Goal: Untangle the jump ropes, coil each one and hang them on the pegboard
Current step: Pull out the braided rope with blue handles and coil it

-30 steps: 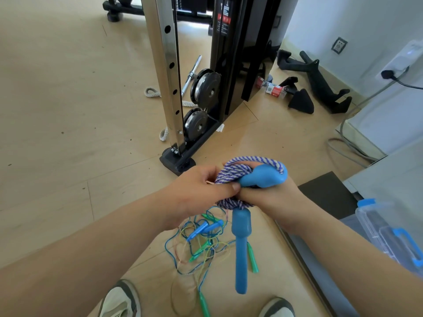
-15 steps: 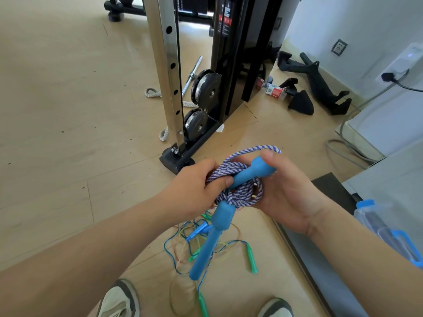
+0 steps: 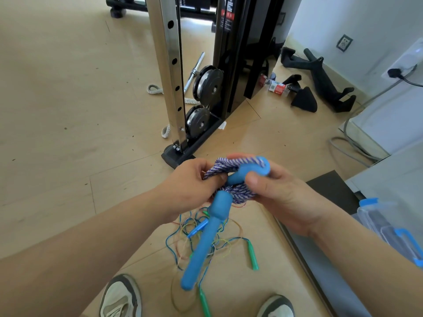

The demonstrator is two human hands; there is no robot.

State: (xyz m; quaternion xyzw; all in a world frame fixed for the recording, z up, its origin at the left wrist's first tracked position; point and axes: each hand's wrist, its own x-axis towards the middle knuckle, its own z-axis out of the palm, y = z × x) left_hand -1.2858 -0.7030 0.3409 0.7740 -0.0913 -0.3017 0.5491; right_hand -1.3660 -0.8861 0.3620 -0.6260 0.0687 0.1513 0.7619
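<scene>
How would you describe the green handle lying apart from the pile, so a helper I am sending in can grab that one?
Start at the tall steel upright of the gym machine and come down to the tangle of thin cords on the floor by the person's shoes. The green handle lies at the tangle's right edge, on bare floor. Unlike the big blue handle hanging from the hands, it is slim and short.

Purple-and-white braided jump rope, coiled, blue foam handles, held above thin tangled blue, green and yellow cord ropes on floor.
</scene>
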